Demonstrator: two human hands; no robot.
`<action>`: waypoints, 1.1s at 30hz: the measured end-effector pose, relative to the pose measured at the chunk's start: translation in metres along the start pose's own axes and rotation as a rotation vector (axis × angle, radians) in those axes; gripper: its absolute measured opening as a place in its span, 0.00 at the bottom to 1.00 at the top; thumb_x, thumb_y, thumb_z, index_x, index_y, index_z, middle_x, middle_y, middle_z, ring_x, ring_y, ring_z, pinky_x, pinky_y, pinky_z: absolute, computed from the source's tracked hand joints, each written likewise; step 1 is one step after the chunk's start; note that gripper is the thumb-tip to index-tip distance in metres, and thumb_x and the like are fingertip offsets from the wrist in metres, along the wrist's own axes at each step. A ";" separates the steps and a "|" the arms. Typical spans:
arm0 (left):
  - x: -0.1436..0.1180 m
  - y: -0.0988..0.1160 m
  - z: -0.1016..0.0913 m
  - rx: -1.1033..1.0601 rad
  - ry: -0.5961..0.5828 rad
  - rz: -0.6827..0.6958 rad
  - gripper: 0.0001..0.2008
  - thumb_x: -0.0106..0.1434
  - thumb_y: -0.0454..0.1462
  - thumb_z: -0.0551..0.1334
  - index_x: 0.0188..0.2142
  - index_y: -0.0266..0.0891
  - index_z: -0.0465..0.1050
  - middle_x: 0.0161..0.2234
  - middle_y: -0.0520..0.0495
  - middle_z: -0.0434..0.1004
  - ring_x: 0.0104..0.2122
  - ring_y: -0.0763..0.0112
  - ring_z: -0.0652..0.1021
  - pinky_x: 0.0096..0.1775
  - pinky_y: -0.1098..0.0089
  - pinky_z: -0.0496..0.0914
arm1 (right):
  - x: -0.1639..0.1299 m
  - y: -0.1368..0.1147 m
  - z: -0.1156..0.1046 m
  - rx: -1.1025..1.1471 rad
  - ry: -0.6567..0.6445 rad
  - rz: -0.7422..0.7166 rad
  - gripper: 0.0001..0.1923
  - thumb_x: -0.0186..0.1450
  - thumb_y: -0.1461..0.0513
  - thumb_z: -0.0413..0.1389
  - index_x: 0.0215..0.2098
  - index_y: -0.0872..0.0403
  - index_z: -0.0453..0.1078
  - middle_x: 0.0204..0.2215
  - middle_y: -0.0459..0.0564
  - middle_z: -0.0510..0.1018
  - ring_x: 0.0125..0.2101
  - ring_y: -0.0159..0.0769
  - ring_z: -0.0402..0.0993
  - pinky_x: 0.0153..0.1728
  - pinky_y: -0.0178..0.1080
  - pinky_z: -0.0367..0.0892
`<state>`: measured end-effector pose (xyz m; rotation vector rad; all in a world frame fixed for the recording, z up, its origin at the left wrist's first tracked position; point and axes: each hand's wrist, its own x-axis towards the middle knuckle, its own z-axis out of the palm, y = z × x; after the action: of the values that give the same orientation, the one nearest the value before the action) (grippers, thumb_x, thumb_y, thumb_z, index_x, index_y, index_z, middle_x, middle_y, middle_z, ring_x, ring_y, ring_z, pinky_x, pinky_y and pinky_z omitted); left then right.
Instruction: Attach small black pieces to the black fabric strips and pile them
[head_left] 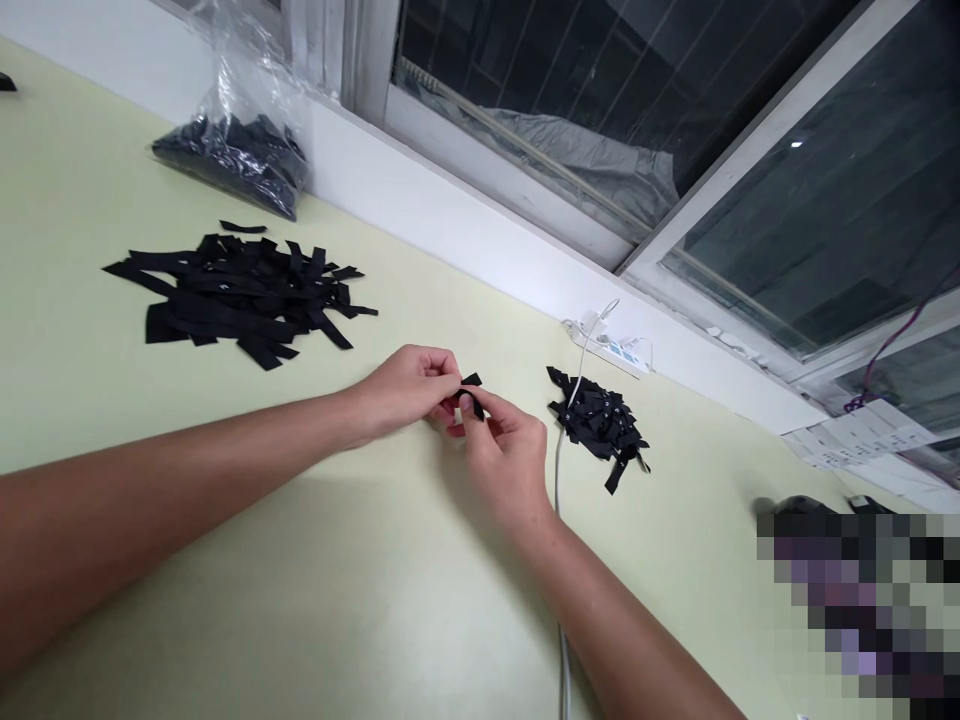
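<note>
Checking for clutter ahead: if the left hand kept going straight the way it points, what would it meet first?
Probably the right hand, since both pinch one black strip; beyond lies the small black pile. The left hand points rightward.

The scene is lit evenly and quite brightly from above by indoor light. The window (750,120) is dark and gives no daylight; one small white reflection shows on the glass. The pale desk (360,600) looks flat in tone, with only soft, weak shadows under the arms and beside the hands (465,400). The plastic bag (240,110) has some mild glare. The picture is sharp in the centre — the black strips (240,295) are clear — but straight lines bend and lean near the edges, from a wide lens. The lower right corner is pixelated.
</note>
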<state>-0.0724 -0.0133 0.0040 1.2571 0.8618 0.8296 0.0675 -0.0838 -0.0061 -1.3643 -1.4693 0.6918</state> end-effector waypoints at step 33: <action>0.004 -0.008 -0.006 0.442 0.120 0.302 0.10 0.61 0.43 0.65 0.33 0.39 0.72 0.31 0.49 0.76 0.32 0.70 0.75 0.36 0.69 0.70 | 0.020 0.029 -0.014 0.133 0.070 0.158 0.15 0.67 0.50 0.55 0.35 0.53 0.73 0.26 0.45 0.77 0.26 0.33 0.72 0.26 0.35 0.64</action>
<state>-0.0756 -0.0081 -0.0049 1.7705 1.0008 0.9947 0.0942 -0.0611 -0.0218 -1.3967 -1.2475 0.8189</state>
